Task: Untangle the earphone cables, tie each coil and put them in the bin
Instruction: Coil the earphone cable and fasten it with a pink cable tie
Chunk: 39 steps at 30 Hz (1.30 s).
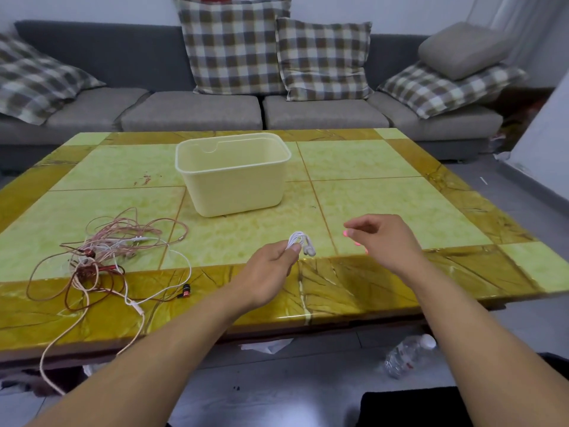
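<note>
We hold the white earphone coil pinched between thumb and fingers of the left hand, above the near edge of the table, roughly at its middle. The right hand hovers just beside it, fingers loosely curled and gripping nothing. The coil's long axis runs from the pinch up and away toward the far edge; its two earbuds hang at the right side, pointing toward the near edge. Whether the coil is already tied cannot be told. Judged from this, the step in hand is transfer to the bin, which stands at the table's centre, toward the far edge. We keep the pinch firm across all loops, carry the coil over the rim and release it low. The pink, red and white tangle remains at the near left corner, one cable trailing over the edge
</note>
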### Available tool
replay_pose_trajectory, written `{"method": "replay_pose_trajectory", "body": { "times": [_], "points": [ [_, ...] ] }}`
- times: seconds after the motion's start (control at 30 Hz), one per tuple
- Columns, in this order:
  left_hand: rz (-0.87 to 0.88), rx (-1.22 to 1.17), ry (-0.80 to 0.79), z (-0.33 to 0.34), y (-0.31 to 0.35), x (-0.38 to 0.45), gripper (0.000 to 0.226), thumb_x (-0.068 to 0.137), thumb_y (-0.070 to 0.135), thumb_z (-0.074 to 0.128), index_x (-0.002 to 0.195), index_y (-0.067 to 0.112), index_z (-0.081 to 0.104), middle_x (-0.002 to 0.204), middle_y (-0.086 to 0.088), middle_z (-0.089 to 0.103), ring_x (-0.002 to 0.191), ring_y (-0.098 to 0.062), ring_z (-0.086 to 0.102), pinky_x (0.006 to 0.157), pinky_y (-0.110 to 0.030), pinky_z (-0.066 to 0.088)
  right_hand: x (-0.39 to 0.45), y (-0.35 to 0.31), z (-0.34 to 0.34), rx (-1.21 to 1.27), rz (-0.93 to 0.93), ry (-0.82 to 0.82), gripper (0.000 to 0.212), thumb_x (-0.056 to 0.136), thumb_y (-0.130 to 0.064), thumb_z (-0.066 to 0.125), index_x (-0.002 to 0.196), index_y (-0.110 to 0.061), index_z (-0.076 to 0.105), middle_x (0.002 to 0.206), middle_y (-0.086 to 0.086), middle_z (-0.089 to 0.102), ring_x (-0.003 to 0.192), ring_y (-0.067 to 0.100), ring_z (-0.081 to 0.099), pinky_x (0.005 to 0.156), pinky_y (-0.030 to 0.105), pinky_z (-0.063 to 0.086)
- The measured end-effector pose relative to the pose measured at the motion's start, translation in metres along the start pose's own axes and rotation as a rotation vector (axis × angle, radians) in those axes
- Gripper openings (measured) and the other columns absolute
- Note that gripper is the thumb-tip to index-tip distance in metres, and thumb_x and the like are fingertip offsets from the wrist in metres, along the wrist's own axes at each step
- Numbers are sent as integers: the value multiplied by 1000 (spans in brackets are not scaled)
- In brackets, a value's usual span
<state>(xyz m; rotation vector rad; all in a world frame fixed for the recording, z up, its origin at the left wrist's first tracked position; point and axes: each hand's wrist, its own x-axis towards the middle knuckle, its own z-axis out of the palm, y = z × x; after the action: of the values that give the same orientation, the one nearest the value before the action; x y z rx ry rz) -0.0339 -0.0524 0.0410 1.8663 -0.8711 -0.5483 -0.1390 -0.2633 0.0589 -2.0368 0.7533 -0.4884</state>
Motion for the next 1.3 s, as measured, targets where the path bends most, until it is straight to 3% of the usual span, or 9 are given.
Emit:
{"method": "replay_pose_trajectory", "body": {
  "times": [0.1,0.2,0.3,0.4,0.53,0.77,0.93,1.13,1.3],
  "points": [
    [7,-68,-28,8,-1,4,45,109,33,39,66,28,50,62,6,38,57,-13,32,61,-32,30,10,31,-29,-192,180,137,7,90,-20,74,95,-25,77,97,-2,75,73,15,67,54,24,44],
    [34,-69,-16,14,4,6,54,110,31,37,63,44,62,63,1,41,54,-11,36,56,-26,34,14,55,-46,-343,282,208,6,90,-20,74,96,-19,74,101,9,73,80,24,61,64,29,40],
    [14,-71,5,18,4,11,38,108,36,40,74,23,53,60,6,42,50,-8,35,55,-25,32,15,76,-54,-418,382,206,25,87,-37,78,89,-13,70,96,14,70,94,34,64,70,32,44],
    [8,-41,3,22,4,15,37,107,40,40,77,20,50,62,4,42,56,-12,36,57,-28,32,15,85,-57,-477,479,177,50,79,-55,79,67,-11,58,74,12,62,74,34,63,55,31,41],
    [0,-75,-7,27,8,18,37,107,39,40,79,19,51,62,4,42,59,-16,36,61,-30,32,17,77,-61,-568,493,165,42,80,-43,78,72,-6,58,75,10,62,65,28,57,50,28,37],
    [-17,-126,-33,29,7,19,37,107,40,41,79,18,52,59,8,42,53,-13,35,57,-30,32,13,74,-62,-575,523,171,29,89,-33,63,80,-5,62,84,14,67,76,34,65,61,32,48],
    [-9,-104,-27,26,4,18,37,107,39,40,80,17,51,59,7,41,49,-10,33,53,-28,31,12,70,-52,-631,542,140,52,91,-60,58,84,-10,62,85,8,63,81,31,61,71,36,50],
    [-47,-124,-32,21,8,15,37,108,40,39,79,17,47,62,3,36,48,-9,28,47,-22,26,10,63,-53,-665,595,158,15,90,-8,57,80,-6,68,79,10,68,75,29,62,66,32,47],
    [-130,-181,-13,18,11,14,39,107,41,40,75,20,42,59,4,32,51,-13,24,51,-30,21,7,54,-56,-569,499,187,15,96,-5,51,90,0,63,89,12,70,78,31,62,66,34,45]
  ]
}}
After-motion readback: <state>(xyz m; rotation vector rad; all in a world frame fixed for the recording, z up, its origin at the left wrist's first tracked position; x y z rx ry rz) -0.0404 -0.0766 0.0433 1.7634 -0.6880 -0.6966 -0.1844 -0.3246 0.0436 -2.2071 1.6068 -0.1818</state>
